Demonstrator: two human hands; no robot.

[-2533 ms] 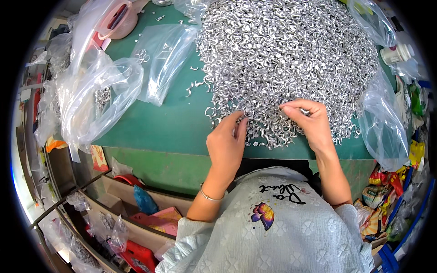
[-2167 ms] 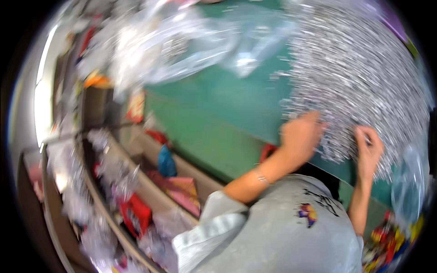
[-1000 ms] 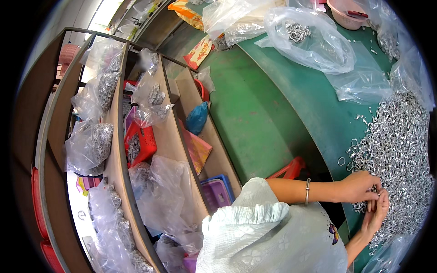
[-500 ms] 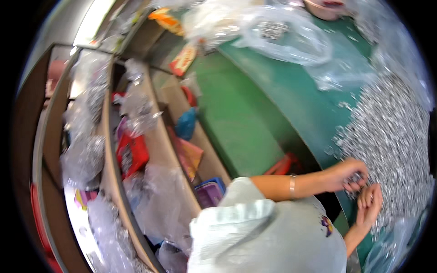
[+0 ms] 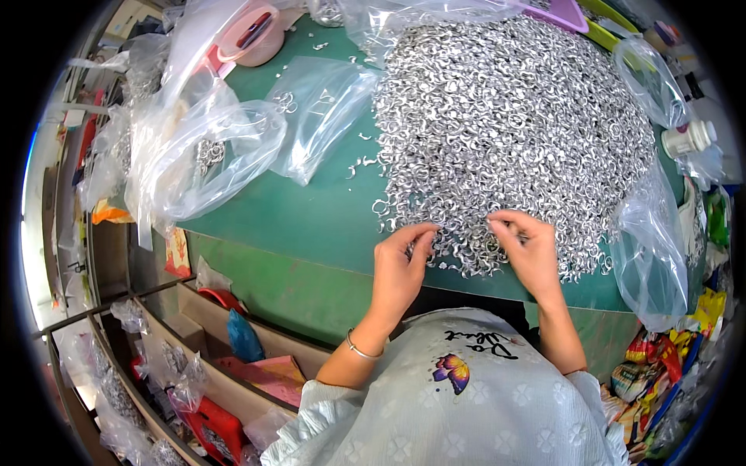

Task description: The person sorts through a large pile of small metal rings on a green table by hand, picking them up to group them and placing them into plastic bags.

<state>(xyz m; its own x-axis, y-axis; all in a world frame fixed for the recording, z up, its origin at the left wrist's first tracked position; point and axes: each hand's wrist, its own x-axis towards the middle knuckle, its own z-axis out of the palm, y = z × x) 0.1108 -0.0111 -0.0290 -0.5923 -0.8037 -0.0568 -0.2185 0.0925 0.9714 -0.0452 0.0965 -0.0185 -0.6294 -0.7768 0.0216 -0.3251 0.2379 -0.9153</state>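
Note:
A big heap of small silver metal rings [image 5: 513, 132] covers the right part of a green table [image 5: 311, 217]. Both hands work at the heap's near edge. My left hand [image 5: 400, 264] has its fingers pinched together on rings at the edge. My right hand [image 5: 528, 248] is curled over the rings a little to the right, fingertips pressed into them. Whether either hand holds a single ring is too small to tell.
Clear plastic bags [image 5: 210, 147], some holding rings, lie at the left of the table, and another bag [image 5: 649, 248] hangs at the right edge. A pink bowl [image 5: 249, 35] sits at the back. Shelves [image 5: 186, 365] with bagged parts stand lower left. A white bottle [image 5: 688, 138] stands at the right.
The view swung left toward the shelves and has come back over the table. Both hands stay at the heap's near edge.

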